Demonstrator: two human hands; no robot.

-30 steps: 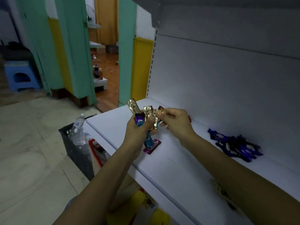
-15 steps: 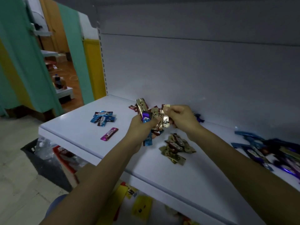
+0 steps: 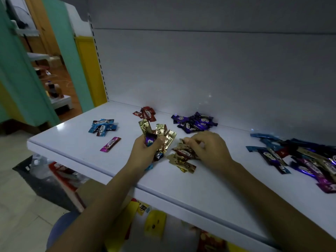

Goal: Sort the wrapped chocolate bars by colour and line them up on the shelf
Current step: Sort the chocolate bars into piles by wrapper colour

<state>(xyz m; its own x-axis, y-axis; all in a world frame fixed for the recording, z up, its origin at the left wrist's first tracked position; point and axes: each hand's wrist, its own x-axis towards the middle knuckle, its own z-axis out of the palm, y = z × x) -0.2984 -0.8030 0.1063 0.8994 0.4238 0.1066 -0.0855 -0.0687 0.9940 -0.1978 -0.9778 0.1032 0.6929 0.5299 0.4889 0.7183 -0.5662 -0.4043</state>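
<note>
Five sorted groups lie on the white shelf (image 3: 200,188): a light-blue pile (image 3: 102,127) near the left end, a single pink bar (image 3: 110,144) just in front of it, a red pile (image 3: 146,112) and a dark-blue pile (image 3: 195,122) against the back panel, and a gold pile (image 3: 181,158) in the middle, near the front. An unsorted heap (image 3: 300,157) of blue, purple and gold wrappers spreads over the right end. The left hand (image 3: 145,151) hovers just left of the gold pile, its fingers clenched round a fan of bars (image 3: 160,133), mostly gold with a purple one at the thumb and a blue end poking out below. The right hand (image 3: 205,148) rests on the gold pile, fingers curled, thumb and forefinger pinching a gold bar (image 3: 183,142) at its far edge.
</note>
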